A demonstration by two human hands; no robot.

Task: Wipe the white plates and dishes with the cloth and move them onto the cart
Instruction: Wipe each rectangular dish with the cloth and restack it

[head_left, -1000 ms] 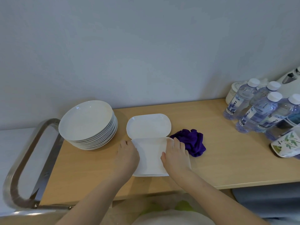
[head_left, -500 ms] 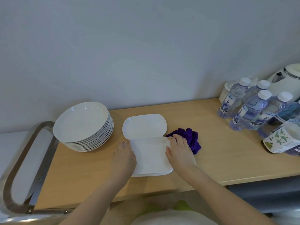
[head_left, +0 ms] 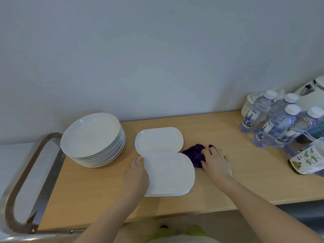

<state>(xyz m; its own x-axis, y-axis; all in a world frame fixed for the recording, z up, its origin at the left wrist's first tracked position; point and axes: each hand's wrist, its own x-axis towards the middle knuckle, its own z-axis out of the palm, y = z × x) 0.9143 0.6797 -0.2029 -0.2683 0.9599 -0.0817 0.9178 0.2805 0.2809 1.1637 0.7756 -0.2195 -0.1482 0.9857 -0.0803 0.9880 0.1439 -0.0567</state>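
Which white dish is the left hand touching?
The near oblong dish; the left hand rests on its left edge. The far oblong dish lies untouched.

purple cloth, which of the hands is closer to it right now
Right. The right hand lies on the purple cloth, fingers touching it. The left hand is across the near oblong dish, resting on its left edge.

On the table (head_left: 245, 172), from left to right: stack of round plates (head_left: 91, 135), two long dishes, cloth (head_left: 194, 154), bottles (head_left: 278, 123) at the far right. Far dish (head_left: 158, 140) behind, near dish (head_left: 171, 174) in front, edges touching. Left hand (head_left: 137, 172) on the left edge of the near dish. Right hand (head_left: 216, 161) on the cloth, just right of that dish. Cart handle (head_left: 22, 172) left of the table.
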